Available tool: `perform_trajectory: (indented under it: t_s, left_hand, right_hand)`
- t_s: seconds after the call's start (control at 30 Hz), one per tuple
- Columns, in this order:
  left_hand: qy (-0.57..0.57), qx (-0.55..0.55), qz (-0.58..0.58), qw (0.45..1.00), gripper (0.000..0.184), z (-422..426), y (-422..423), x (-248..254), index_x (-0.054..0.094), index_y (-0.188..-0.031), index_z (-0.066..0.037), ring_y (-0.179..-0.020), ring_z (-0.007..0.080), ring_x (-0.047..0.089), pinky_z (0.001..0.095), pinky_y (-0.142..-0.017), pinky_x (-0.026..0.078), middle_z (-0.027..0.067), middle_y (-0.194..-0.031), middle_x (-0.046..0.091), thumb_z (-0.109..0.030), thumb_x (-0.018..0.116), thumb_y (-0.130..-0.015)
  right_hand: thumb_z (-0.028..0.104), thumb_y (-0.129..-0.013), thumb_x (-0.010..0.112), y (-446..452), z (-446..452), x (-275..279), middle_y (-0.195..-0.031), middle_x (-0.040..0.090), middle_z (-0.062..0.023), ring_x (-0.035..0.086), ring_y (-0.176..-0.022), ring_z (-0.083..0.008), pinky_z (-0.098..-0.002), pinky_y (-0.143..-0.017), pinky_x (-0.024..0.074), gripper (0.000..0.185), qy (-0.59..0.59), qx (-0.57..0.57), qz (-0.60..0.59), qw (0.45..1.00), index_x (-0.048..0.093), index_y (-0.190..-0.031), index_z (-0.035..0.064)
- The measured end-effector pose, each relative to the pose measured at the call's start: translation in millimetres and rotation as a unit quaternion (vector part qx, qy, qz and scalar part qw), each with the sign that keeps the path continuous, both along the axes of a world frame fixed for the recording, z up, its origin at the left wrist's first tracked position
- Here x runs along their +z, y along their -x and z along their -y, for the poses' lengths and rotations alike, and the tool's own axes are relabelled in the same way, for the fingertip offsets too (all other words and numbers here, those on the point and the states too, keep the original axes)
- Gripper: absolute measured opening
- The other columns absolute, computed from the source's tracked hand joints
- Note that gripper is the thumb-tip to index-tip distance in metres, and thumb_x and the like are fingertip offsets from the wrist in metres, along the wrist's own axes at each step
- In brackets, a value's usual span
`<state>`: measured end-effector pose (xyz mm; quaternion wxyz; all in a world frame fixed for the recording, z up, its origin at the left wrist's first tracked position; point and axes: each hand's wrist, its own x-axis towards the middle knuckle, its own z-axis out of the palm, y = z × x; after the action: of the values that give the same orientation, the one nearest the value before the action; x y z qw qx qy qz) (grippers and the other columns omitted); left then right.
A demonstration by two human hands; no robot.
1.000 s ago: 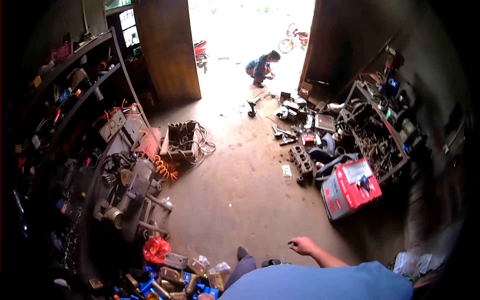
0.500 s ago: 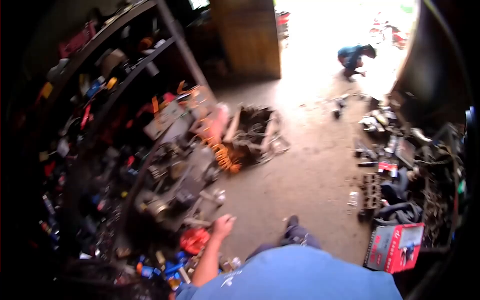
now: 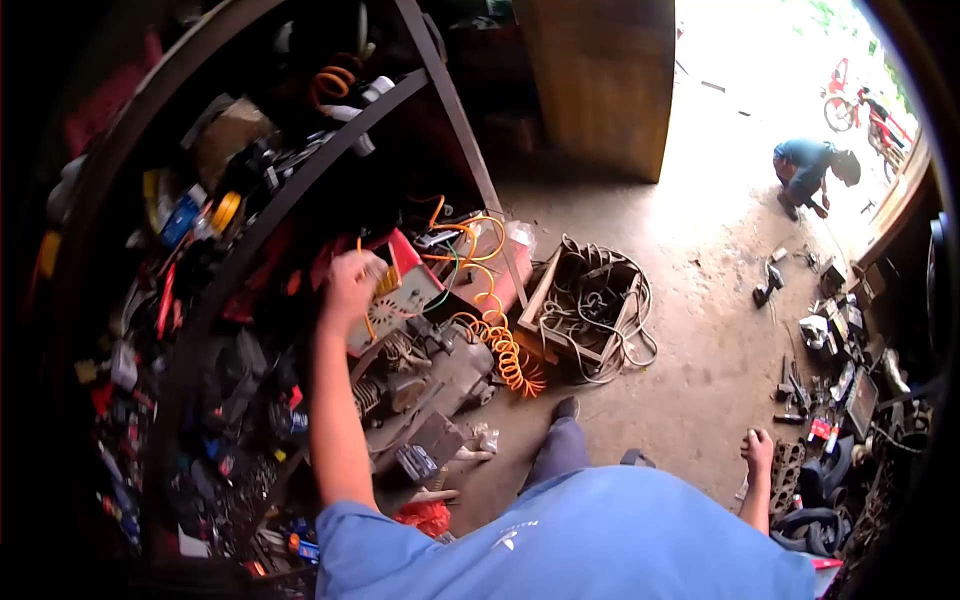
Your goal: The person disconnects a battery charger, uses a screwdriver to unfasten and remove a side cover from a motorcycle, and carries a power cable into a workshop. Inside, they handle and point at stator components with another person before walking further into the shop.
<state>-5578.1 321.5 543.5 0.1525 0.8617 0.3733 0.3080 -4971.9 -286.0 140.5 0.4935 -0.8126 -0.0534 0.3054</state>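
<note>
My left hand (image 3: 352,285) is raised in front of the shelf, beside a red and grey machine (image 3: 405,290) with a round vent. Its fingers are bent and blurred, and whether they hold anything cannot be made out. Orange coiled hose (image 3: 505,355) hangs from the machine down toward the compressor (image 3: 455,370). Out to the right, my right hand (image 3: 758,448) is curled closed with nothing visible in it, above the floor near an engine block (image 3: 787,470).
A wooden crate (image 3: 538,300) of cables stands ahead on the floor. Cluttered shelves (image 3: 270,180) line the left. Tools and parts lie at the right. Another person (image 3: 805,168) crouches by the doorway, near a motorcycle (image 3: 885,130). A cordless drill (image 3: 768,286) lies on the floor.
The view has swung left and moved closer to the shelves. My left hand has risen from near the red bag to beside the machine. My right hand has come back into view at the right.
</note>
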Motion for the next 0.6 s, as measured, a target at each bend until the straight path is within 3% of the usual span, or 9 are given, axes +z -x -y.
perform_trajectory:
  t_s: [0.1,0.13,0.2,0.27,0.3,0.37,0.4,0.5,0.6]
  left_hand:
    - [-0.096,0.036,-0.126,0.987,0.047,-154.6,28.4,-23.9,0.064,-0.124,0.002,-0.115,0.0371,0.063,0.0420,-0.100,0.049,0.0221,-0.122,0.066,-0.022,0.074,-0.085]
    - [-0.011,0.024,-0.161,0.987,0.063,-188.4,35.6,-26.3,0.055,-0.137,0.002,-0.125,0.0389,0.057,0.0419,-0.106,0.046,0.0245,-0.134,0.060,-0.024,0.075,-0.083]
    - [0.049,0.037,-0.232,0.971,0.087,-242.4,43.8,-47.5,0.043,-0.149,0.001,-0.134,0.0380,0.051,0.0405,-0.112,0.041,0.0257,-0.145,0.052,-0.024,0.075,-0.073]
    - [0.204,0.009,-0.278,0.939,0.094,-258.7,28.0,-39.5,0.043,-0.149,0.000,-0.131,0.0365,0.053,0.0403,-0.109,0.044,0.0257,-0.140,0.056,-0.023,0.074,-0.064]
    - [0.222,-0.001,-0.286,0.932,0.088,-288.5,44.2,-62.4,0.049,-0.144,-0.001,-0.124,0.0370,0.059,0.0407,-0.104,0.048,0.0250,-0.131,0.062,-0.021,0.075,-0.062]
    - [0.316,-0.047,-0.258,0.912,0.062,-288.3,36.8,-60.8,0.063,-0.126,-0.001,-0.100,0.0244,0.067,0.0370,-0.092,0.053,0.0113,-0.110,0.072,-0.009,0.072,-0.065]
    - [0.322,-0.067,-0.230,0.916,0.060,-284.2,34.7,-59.3,0.063,-0.125,-0.001,-0.097,0.0196,0.065,0.0354,-0.090,0.053,0.0070,-0.107,0.072,-0.004,0.070,-0.066]
    - [0.213,-0.022,-0.303,0.929,0.070,-288.6,41.4,-56.0,0.062,-0.126,0.003,-0.107,0.0305,0.065,0.0400,-0.098,0.051,0.0184,-0.111,0.069,-0.013,0.077,-0.059]
    - [0.123,0.020,-0.287,0.950,0.066,-268.9,16.0,-26.1,0.064,-0.128,-0.001,-0.119,0.0380,0.063,0.0422,-0.107,0.046,0.0231,-0.124,0.067,-0.009,0.070,-0.063]
  right_hand:
    - [0.019,-0.097,0.063,40.5,-89.8,54.6,-0.088,0.066,-0.0051,0.061,-0.067,-0.0120,-0.0267,-0.056,0.0492,0.025,0.006,0.043,0.004,0.999,0.065,-0.117,0.0045]
    - [0.019,-0.097,0.064,52.6,-105.1,64.3,-0.088,0.067,-0.0048,0.061,-0.069,-0.0119,-0.0271,-0.057,0.0499,0.027,-0.002,0.074,0.030,0.997,0.066,-0.119,0.0044]
    - [0.023,-0.092,0.066,55.8,-119.0,69.9,-0.102,0.073,-0.0156,0.070,-0.087,-0.0263,-0.0366,-0.075,0.0561,0.031,0.049,0.177,0.176,0.967,0.069,-0.116,0.0033]
    - [0.021,-0.094,0.066,54.2,-125.0,70.3,-0.087,0.069,-0.0056,0.065,-0.075,-0.0133,-0.0298,-0.068,0.0536,0.028,0.067,0.165,0.205,0.962,0.068,-0.114,0.0014]
    - [0.022,-0.094,0.067,55.1,-129.8,81.0,-0.089,0.071,-0.0074,0.066,-0.079,-0.0150,-0.0313,-0.072,0.0545,0.028,0.095,0.150,0.191,0.965,0.069,-0.113,0.0015]
    - [0.023,-0.092,0.068,54.8,-136.5,94.7,-0.095,0.074,-0.0115,0.070,-0.087,-0.0192,-0.0341,-0.079,0.0556,0.029,0.141,0.135,0.191,0.962,0.071,-0.111,0.0022]
    - [0.024,-0.090,0.068,51.9,-138.3,98.1,-0.098,0.074,-0.0139,0.071,-0.091,-0.0218,-0.0356,-0.082,0.0558,0.029,0.160,0.138,0.207,0.955,0.072,-0.110,0.0028]
    - [0.025,-0.089,0.068,41.6,-146.2,98.8,-0.104,0.074,-0.0169,0.072,-0.096,-0.0269,-0.0382,-0.086,0.0557,0.030,0.152,0.102,0.193,0.964,0.072,-0.110,0.0033]
    - [0.025,-0.090,0.068,35.5,-166.5,131.6,-0.107,0.073,-0.0198,0.072,-0.098,-0.0319,-0.0417,-0.086,0.0558,0.030,0.135,0.056,0.191,0.971,0.072,-0.110,0.0040]
